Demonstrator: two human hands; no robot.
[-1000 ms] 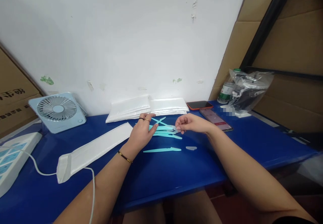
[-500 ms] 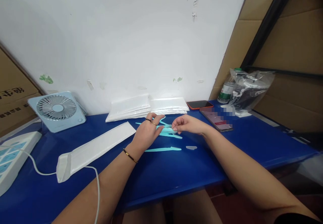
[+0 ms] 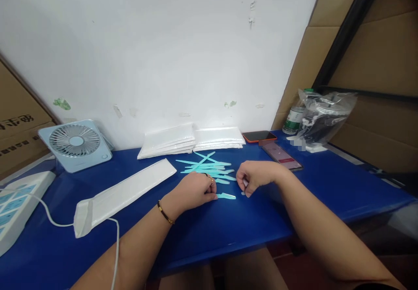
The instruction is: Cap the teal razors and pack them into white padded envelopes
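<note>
- Left hand (image 3: pixel 196 190) is down on the table (image 3: pixel 228 233), knuckles up and fingers curled. Its fingertips close on the near end of a lone teal stick (image 3: pixel 227 196).
- That stick lies flat and points out to 3 o'clock from the left hand. Only its tip shows past the fingers.
- Right hand (image 3: pixel 256 177) sits just beside that tip, at 3 o'clock from it, curled into a loose fist with the fingertips pressed down on the table.
- A small pale piece (image 3: pixel 243 193) peeks out under those fingertips. I cannot tell whether the right hand grips it or only touches it.
- At 12 o'clock from both hands, near but apart, lies the pile (image 3: pixel 207 168) of more teal sticks, fanned and crossing one another.
- Further out at 12, against the wall, is a stack of white pouches (image 3: pixel 192 137).
- At 9 o'clock from the left hand a long white sleeve (image 3: pixel 127 190) lies on a slant, with a cable (image 3: pixel 48 216) curving past its near end.
- A fan (image 3: pixel 75 144) stands at 10 o'clock, two phones (image 3: pixel 282 156) lie at 1 o'clock, and a plastic bag (image 3: pixel 321 116) sits at 2 o'clock.
- My read of the step: one stick is being singled out, with the two hands meeting at its tip end.
- Any lift here calls for a fingertip pinch, since the stick is thin and flat on the table, and for the tip to be kept steady beside the right hand.
</note>
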